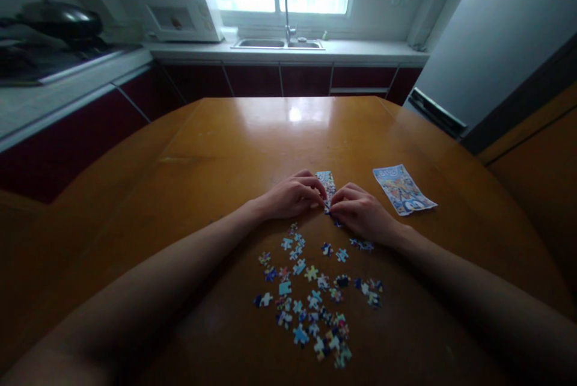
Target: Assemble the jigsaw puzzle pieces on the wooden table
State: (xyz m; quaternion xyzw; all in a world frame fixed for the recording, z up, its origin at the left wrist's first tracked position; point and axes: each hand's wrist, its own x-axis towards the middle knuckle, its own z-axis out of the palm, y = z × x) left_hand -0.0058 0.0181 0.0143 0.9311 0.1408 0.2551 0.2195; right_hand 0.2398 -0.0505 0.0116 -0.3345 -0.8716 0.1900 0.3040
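Your left hand (295, 195) is holding its fingers bent at the near end of the joined puzzle strip (325, 180), seemingly steadying it; you are covering the contact, so I cannot tell whether they are pinching a piece. Loose puzzle pieces (300, 335) are lying scattered nearer you on the wooden counter (225, 139), probably for easy reach. The strip is lying flat between your hands, its far part showing. Your right hand (360, 211) is meeting the same end, perhaps aligning it, its grip equally unclear. Rightmost, the picture sheet (401, 189) is lying face up, apparently for reference.
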